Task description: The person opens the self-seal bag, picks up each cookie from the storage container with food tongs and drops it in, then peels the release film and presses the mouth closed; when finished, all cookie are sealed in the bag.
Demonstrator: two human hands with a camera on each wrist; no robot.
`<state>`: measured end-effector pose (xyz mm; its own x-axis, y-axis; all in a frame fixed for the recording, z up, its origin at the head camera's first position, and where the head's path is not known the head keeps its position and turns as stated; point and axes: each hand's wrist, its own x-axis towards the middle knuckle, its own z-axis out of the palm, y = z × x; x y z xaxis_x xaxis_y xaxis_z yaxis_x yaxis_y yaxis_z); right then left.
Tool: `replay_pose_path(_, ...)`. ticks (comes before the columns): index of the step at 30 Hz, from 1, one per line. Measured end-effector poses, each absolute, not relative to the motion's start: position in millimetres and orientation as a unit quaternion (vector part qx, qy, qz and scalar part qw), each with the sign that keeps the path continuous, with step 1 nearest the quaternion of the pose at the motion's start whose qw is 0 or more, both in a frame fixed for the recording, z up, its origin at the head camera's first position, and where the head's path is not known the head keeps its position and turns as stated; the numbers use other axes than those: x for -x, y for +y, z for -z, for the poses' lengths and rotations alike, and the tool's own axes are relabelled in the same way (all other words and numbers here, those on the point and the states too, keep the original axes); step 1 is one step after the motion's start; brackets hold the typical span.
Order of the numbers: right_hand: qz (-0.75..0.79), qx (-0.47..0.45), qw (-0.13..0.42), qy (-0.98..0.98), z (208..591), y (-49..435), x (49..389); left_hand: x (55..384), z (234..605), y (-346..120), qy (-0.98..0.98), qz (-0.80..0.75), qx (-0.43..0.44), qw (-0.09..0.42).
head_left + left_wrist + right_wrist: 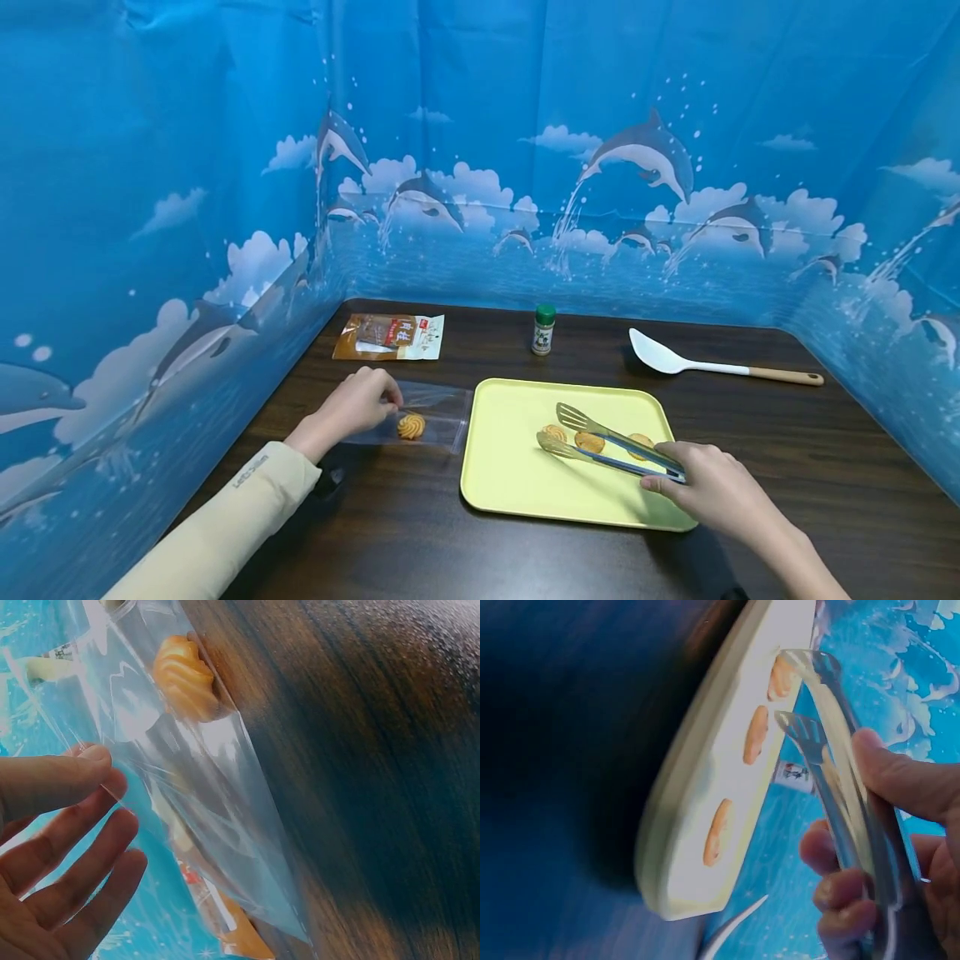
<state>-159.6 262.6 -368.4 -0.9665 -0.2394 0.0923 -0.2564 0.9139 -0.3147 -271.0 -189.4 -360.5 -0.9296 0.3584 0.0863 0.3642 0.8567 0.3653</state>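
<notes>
Between thumb and forefinger my left hand point(67, 840) pinches the edge of a clear plastic bag point(217, 817). One swirl cookie point(411, 427) lies inside that bag, on the dark table left of the tray. My right hand point(712, 487) grips metal tongs point(622, 446) by the handle, with their slotted ends apart above the yellow tray point(517, 492). Three cookies lie in the tray; the left swirl cookie point(555, 433) is by the tong ends, the middle cookie point(589, 442) shows between the arms, and the right cookie point(641, 446) is partly hidden by the tongs.
Behind the bag lies a brown and white food packet point(390, 337). A small green-capped jar point(543, 330) stands behind the tray. To the right rests a white spatula point(675, 362) with a wooden handle. A blue dolphin-print curtain point(480, 167) encloses the table.
</notes>
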Motion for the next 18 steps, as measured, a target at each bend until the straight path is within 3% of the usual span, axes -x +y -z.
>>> replay_pose_path(6, -0.192, -0.15, -0.009, -0.97, 379, 270, 162, 270, 359, -189, -0.963, 0.191, 0.19, 0.004)
replay_pose_path(18, -0.194, -0.158, 0.009, -0.968, 381, 267, 160, 269, 360, -188, -0.964, 0.193, 0.183, 0.008)
